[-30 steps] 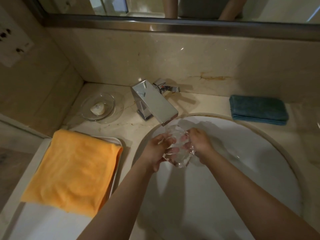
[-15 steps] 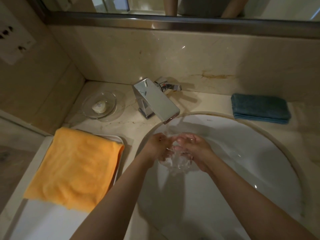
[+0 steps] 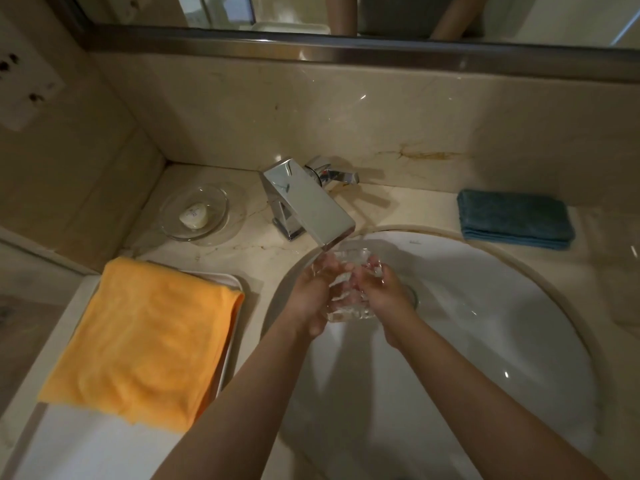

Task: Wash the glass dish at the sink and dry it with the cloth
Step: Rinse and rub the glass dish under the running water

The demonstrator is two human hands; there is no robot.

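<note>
Glass dish [image 3: 349, 308] was held between both hands over the white sink [image 3: 485, 334], just under the spout of the chrome tap [image 3: 306, 206]. Left hand [image 3: 311, 299] had its fingers wrapped around the left side of the dish, and right hand [image 3: 384, 292] gripped the right side, its fingers curled over the rim. An orange cloth [image 3: 145, 337] lay folded on a white tray [image 3: 232, 282] left of the sink, a blue cloth [image 3: 514, 218] lay on the counter behind the sink at the right, and a soap [image 3: 194, 214] sat in a small glass saucer [image 3: 221, 202] near the tap.
</note>
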